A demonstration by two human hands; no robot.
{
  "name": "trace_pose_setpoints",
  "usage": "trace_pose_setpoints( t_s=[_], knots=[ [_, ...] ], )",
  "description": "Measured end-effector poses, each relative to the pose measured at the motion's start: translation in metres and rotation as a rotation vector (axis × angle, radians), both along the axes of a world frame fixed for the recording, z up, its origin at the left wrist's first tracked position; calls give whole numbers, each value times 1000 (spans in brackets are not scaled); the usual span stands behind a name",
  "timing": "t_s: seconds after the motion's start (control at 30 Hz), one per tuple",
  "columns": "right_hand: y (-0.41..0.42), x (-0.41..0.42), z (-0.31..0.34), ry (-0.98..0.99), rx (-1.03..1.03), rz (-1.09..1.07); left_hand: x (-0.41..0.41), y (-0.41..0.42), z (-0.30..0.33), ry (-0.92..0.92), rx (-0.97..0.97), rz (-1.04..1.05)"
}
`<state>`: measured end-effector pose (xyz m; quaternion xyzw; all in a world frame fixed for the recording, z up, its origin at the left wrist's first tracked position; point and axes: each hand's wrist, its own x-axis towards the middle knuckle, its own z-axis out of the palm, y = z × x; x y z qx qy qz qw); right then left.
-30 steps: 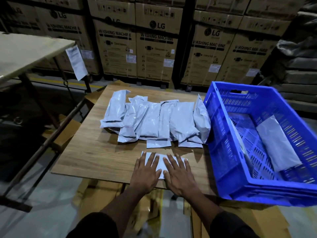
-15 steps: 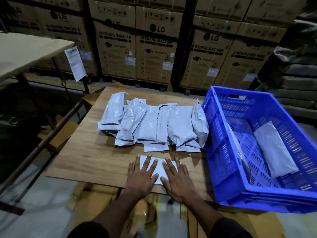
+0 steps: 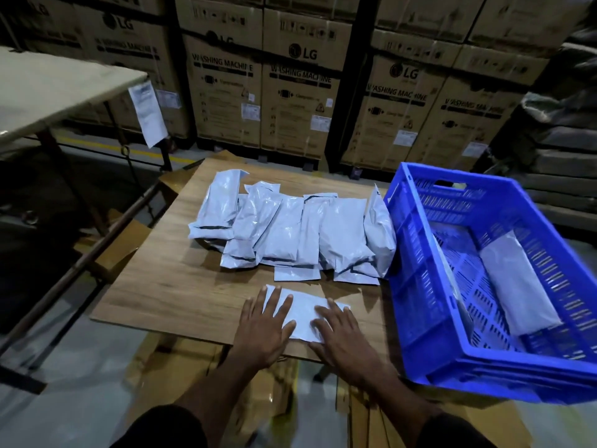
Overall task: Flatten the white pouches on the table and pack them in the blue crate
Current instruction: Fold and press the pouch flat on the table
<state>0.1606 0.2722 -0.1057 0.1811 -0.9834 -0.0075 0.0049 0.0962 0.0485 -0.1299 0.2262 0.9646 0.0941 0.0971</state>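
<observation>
Both hands, left hand [image 3: 263,328] and right hand [image 3: 342,337], flat on pouch [image 3: 303,313]; long axis left-right.

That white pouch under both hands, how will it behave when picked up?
The pouch probably flops: it lies thin under both flat hands, left and right. Its glossy film looks slippery on the wooden table. Likely light.

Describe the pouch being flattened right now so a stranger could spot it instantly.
Start at the wooden table left of the blue crate. Near its front edge one white pouch lies alone under the left hand and right hand, pressed flat. The other pouches overlap in a row behind it.
</observation>
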Motion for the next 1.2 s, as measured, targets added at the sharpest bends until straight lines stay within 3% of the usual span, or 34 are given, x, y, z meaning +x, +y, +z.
trace_pose_setpoints(
  t_s=[0.13, 0.3, 0.43, 0.57, 0.63, 0.7, 0.83, 0.93, 1.0, 1.07, 1.13, 1.2],
  knots=[
    [-10, -2, 7, 80, 25, -27, 1, -2, 4, -4, 39, -38],
    [-15, -7, 21, 106, -183, -55, 9, -1, 16, 35, -57, -40],
    [-12, 5, 25, 81, 58, 271, 7, 4, 34, 89, 17, 22],
    [1, -1, 21, 115, 195, 434, 2, -1, 34, 91, 23, 9],
    [3, -9, 25, 217, 40, 442, 1, -2, 32, 102, 52, 5],
    [0, -18, 40, 195, -147, 359, 8, -1, 42, 154, 72, 46],
    [-11, -26, 76, 56, -653, 33, 23, -6, 58, 370, 183, 168],
    [-10, -33, 91, -171, -848, -79, 27, -13, 53, 397, 205, 105],
    [-4, -40, 95, -308, -801, -89, 25, -14, 40, 312, 152, 17],
    [4, -49, 92, -353, -587, -88, 23, -14, 25, 223, 44, -50],
    [5, -56, 82, -224, -347, -156, 23, -10, 17, 156, -22, -34],
    [-2, -55, 64, -65, -320, -200, 26, -1, 13, 157, -53, -23]
  ],
)
